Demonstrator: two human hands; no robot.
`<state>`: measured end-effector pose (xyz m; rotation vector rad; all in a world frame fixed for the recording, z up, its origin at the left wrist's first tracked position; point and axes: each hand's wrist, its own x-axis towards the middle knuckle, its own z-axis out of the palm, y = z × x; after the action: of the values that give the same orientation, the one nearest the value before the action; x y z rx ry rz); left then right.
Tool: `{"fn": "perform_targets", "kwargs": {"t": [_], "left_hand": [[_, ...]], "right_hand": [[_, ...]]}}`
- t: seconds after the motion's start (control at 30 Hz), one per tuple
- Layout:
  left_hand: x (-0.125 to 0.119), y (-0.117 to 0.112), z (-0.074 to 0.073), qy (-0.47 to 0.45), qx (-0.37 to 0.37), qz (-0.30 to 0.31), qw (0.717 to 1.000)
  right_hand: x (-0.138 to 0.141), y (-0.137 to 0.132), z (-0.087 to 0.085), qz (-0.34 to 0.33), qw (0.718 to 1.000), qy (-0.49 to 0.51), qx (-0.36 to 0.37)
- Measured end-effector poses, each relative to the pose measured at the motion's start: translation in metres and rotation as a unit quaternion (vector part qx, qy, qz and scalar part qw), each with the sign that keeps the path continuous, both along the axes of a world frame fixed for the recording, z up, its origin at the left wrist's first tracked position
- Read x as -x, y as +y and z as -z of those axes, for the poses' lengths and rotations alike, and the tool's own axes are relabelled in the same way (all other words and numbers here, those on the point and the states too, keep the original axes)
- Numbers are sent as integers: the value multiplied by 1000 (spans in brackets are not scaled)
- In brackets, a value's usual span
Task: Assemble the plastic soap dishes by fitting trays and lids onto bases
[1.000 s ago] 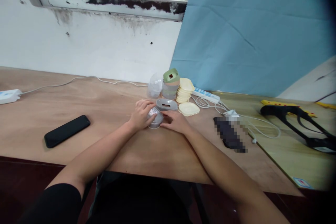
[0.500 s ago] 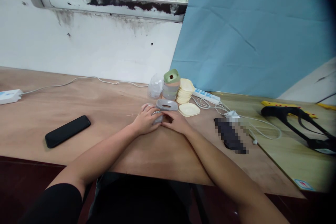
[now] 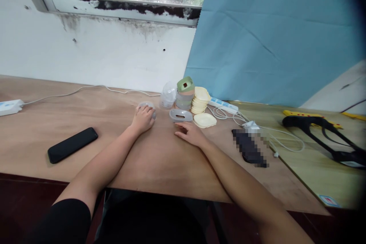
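My left hand lies on top of a small grey lidded plastic box, fingers curled over it, on the wooden table. My right hand rests on the table with fingers loosely spread, holding nothing, just in front of a grey lid with a slot. Behind the lid stand a stack of boxes with a green lid on top, a clear plastic piece, a pile of cream lids and one cream lid lying alone.
A black phone lies at the left. A white power strip with its cable sits at the far left, another power strip with coiled cables to the right. A black-and-yellow tool lies on the right table. A blue sheet hangs behind.
My left hand has carried the small grey box away from my right hand, to the left and further back on the table. My right hand has stayed put, now with nothing under it.
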<state>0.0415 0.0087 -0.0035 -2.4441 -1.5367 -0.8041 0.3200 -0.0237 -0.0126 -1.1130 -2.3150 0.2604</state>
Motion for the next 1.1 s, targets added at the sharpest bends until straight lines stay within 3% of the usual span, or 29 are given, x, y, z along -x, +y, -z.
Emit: {"fn": "perform_targets", "kwargs": {"t": [0.2,0.4,0.67,0.93,1.1], "left_hand": [[27,20,2,12,9,-110,994],[36,26,1,13,13,-190,982],[40,36,10,29,28,-166,985],[56,52,9,20,72,-140,987],[48,37,5,-1,-7,-138,990]], "right_hand": [[1,-1,-1,-2,1000,6,4],[1,1,0,7,999,38,1],[-4,2,-5,81,982,158,-66],[-4,-2,-7,94,981,152,-76],[-11,7,-5,145,974,148,-97]]}}
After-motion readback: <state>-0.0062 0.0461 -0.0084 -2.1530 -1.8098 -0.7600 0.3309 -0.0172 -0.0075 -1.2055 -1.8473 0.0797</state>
